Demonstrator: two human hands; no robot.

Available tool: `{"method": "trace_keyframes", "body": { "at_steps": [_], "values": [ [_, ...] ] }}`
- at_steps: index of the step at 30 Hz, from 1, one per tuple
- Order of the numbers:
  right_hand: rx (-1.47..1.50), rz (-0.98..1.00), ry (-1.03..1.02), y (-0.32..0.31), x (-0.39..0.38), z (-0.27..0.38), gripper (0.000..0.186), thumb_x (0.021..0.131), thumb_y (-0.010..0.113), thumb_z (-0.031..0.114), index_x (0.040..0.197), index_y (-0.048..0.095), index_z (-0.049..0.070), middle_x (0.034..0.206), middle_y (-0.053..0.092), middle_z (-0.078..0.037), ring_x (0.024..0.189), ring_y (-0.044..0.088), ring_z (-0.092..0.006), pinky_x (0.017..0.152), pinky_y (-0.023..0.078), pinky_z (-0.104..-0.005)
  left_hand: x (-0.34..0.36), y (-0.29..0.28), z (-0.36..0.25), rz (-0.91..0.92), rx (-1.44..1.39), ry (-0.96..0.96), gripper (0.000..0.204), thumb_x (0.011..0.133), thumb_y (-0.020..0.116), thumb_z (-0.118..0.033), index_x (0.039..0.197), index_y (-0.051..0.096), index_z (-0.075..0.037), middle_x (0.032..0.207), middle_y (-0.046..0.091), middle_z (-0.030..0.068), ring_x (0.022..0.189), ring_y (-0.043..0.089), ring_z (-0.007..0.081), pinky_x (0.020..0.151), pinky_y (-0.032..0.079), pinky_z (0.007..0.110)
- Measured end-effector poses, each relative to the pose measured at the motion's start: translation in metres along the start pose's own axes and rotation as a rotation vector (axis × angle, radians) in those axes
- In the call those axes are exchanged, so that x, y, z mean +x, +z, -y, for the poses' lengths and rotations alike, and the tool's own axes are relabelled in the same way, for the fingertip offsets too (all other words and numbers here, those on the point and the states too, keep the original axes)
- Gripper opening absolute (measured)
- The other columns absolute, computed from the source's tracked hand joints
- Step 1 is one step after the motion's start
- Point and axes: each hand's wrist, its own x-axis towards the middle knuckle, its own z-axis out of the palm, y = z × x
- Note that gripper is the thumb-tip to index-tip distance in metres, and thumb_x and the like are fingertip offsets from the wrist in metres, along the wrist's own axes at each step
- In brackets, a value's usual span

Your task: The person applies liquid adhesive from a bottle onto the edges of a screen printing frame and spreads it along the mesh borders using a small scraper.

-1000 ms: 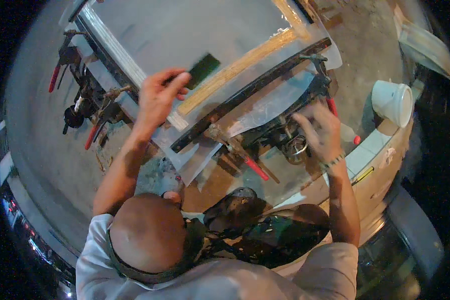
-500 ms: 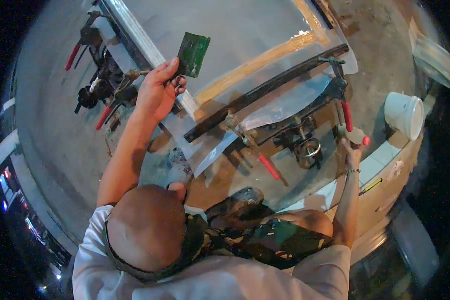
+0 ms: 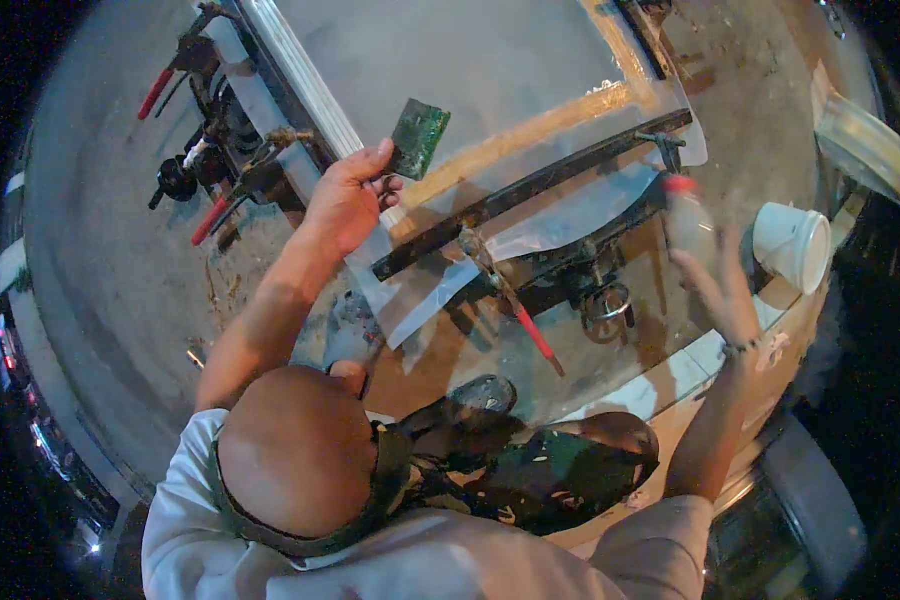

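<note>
My left hand (image 3: 348,205) pinches a thin green rectangular piece (image 3: 420,138) between thumb and fingers, above the near left corner of a frame with wooden (image 3: 530,138) and white (image 3: 305,75) bars. Smeared by motion, my right hand (image 3: 720,285) is around the lower end of a whitish bottle (image 3: 690,222) with a red cap (image 3: 680,184). The cap points away from me, and the bottle is right of the frame. A black bar (image 3: 540,192) runs along the frame's near side, over pale sheeting (image 3: 560,220).
Clamps with red handles (image 3: 538,335) grip the near and left sides, near a handwheel (image 3: 607,308). A white bucket (image 3: 780,240) stands right of my right hand, beside a tiled ledge (image 3: 675,378). A bent pale panel (image 3: 865,145) lies farther right.
My right hand has moved right and swung the bottle, so its red cap now points away instead of right. My left hand has carried the green piece slightly right and nearer.
</note>
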Motion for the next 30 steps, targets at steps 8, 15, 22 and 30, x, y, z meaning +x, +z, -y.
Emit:
{"method": "trace_keyframes", "body": {
  "at_steps": [8,15,22,30],
  "values": [
    [-0.698,0.139,-0.357,0.109,0.078,0.117,0.053,0.082,0.077,0.027,0.120,0.050,0.003,0.106,0.061,-0.024,0.095,0.069,-0.0410,0.077,0.058,-0.0487,-0.002,-0.010,0.013,0.024,0.065,-0.028,0.025,0.097,0.066,-0.031,0.110,0.064,-0.010,0.099,0.068,-0.0012,0.080,0.060,0.0115,0.069,0.046,0.027],
    [-0.932,0.138,-0.338,0.127,0.088,0.147,0.045,0.074,0.078,0.017,0.112,0.058,0.004,0.102,0.064,-0.019,0.087,0.070,-0.0361,0.071,0.058,-0.0466,-0.009,-0.018,0.011,0.009,0.109,-0.012,0.027,0.096,0.068,-0.032,0.109,0.065,-0.008,0.097,0.068,-0.0012,0.075,0.061,0.0102,0.066,0.046,0.026],
    [-1.013,0.078,-0.384,0.135,0.080,0.162,0.032,0.074,0.077,0.015,0.103,0.066,0.006,0.100,0.066,-0.014,0.085,0.072,-0.0292,0.071,0.058,-0.0404,-0.007,-0.019,0.010,0.027,0.153,-0.020,0.030,0.097,0.067,-0.033,0.113,0.063,-0.008,0.099,0.067,-0.0016,0.076,0.060,0.0105,0.068,0.046,0.027],
    [-1.060,0.068,-0.360,0.136,0.082,0.166,0.024,0.079,0.072,0.015,0.101,0.067,0.007,0.098,0.066,-0.014,0.085,0.072,-0.0290,0.070,0.058,-0.0403,-0.004,-0.012,0.011,-0.002,0.132,-0.022,0.022,0.095,0.070,-0.030,0.101,0.067,-0.009,0.089,0.069,-0.0010,0.070,0.061,0.0098,0.060,0.045,0.026]
  ]
}}
